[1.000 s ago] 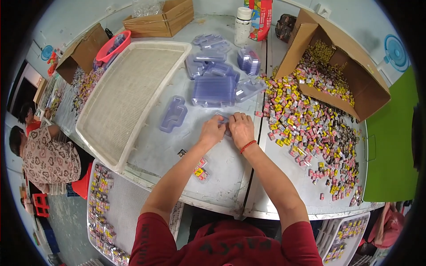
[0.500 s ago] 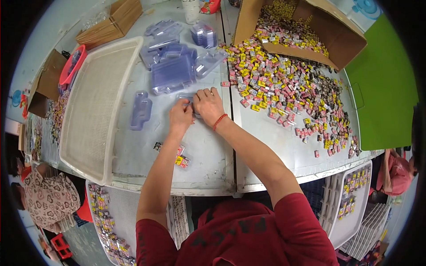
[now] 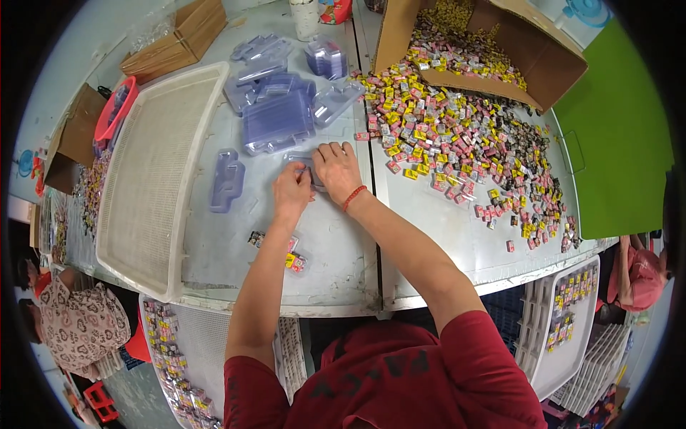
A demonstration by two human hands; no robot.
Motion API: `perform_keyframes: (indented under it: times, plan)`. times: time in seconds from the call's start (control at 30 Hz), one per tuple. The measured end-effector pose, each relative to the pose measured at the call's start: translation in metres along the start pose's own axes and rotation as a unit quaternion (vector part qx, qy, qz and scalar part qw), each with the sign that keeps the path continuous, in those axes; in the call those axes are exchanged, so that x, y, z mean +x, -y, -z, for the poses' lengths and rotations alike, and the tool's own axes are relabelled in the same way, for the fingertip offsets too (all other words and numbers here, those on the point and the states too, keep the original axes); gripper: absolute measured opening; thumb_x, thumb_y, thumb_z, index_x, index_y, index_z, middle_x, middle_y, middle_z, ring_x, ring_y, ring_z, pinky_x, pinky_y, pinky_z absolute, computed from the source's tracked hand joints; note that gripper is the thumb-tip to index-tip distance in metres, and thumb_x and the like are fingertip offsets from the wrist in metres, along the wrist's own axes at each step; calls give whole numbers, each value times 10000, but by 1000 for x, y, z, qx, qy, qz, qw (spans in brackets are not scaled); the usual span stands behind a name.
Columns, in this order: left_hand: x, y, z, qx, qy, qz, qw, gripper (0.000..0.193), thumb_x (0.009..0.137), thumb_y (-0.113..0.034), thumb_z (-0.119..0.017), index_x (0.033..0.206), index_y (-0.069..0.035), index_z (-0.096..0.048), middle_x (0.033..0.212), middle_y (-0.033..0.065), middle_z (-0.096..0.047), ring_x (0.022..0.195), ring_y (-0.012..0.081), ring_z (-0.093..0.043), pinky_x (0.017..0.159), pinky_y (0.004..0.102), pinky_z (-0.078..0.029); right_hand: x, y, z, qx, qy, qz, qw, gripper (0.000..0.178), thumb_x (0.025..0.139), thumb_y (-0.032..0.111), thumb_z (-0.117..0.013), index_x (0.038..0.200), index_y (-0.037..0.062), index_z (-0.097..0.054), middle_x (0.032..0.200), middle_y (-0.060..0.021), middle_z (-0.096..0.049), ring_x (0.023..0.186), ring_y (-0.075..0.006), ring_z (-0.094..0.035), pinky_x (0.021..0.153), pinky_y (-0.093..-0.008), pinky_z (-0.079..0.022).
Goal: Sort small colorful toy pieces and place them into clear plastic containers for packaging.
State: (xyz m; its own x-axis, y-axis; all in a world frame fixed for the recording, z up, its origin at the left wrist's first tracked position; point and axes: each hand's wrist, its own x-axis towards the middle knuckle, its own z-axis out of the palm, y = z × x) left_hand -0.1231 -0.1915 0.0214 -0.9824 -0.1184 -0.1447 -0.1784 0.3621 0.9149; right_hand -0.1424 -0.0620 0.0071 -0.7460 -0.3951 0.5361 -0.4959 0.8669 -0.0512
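My left hand (image 3: 291,191) and my right hand (image 3: 337,171), with a red bracelet at the wrist, meet over the table. Both have their fingers closed on a clear bluish plastic blister shell (image 3: 296,155), mostly hidden under them. Another empty blister shell (image 3: 227,182) lies to the left, apart from my hands. Beyond them is a heap of stacked clear shells (image 3: 275,118). Beside my left forearm rests a clear pack with small pink, yellow and black pieces (image 3: 296,262), partly covered by the arm.
A large pile of small pink, yellow and black pieces (image 3: 457,143) spills from a tipped cardboard box (image 3: 557,68) at right. A white mesh tray (image 3: 153,164) lies at left. Trays of filled packs (image 3: 171,350) flank me below. People sit at both sides.
My hands stay together on the blister shell, with only slight finger movement. The view has shifted a little; my left forearm has moved slightly right. Nothing has been put down.
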Motion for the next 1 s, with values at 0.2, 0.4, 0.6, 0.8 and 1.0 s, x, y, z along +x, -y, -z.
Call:
perform_keyframes:
  times: [0.2,0.4,0.6,0.8,1.0]
  plan:
    - [-1,2,1,-5,-3,-10,1000,216,900,-97,-565,1080,21,-575,711,93,-633,527,148,-630,480,297,-563,3,5,1,-5,37,-65,997,135,748,91,-573,878,72,-601,892,-71,-581,900,-223,-562,840,-356,-393]
    - [-3,5,3,8,-9,-20,1000,221,895,-98,-574,1073,33,-575,739,113,-644,530,168,-640,472,302,-560,1,5,-3,20,31,-62,997,129,752,79,-575,878,77,-601,893,-77,-585,906,-235,-570,840,-370,-396]
    - [-4,-4,-5,19,-8,-34,999,210,896,-114,-580,1048,30,-586,752,137,-654,547,194,-665,461,308,-550,-2,-7,-6,7,-91,-37,995,82,739,106,-568,820,95,-573,845,-87,-573,865,-252,-570,822,-394,-408]
    - [11,35,4,-60,-19,-44,997,222,939,-195,-555,1021,8,-594,671,65,-591,484,119,-575,428,271,-493,9,2,-5,51,-8,-13,999,50,746,102,-556,790,92,-532,774,-95,-596,816,-244,-589,744,-378,-415]
    - [-10,15,7,-160,-55,-72,983,260,995,-259,-472,1034,-24,-578,631,5,-520,485,60,-467,429,217,-402,21,-5,39,92,-68,-10,993,100,745,64,-582,825,81,-525,728,-82,-617,761,-250,-608,729,-362,-421]
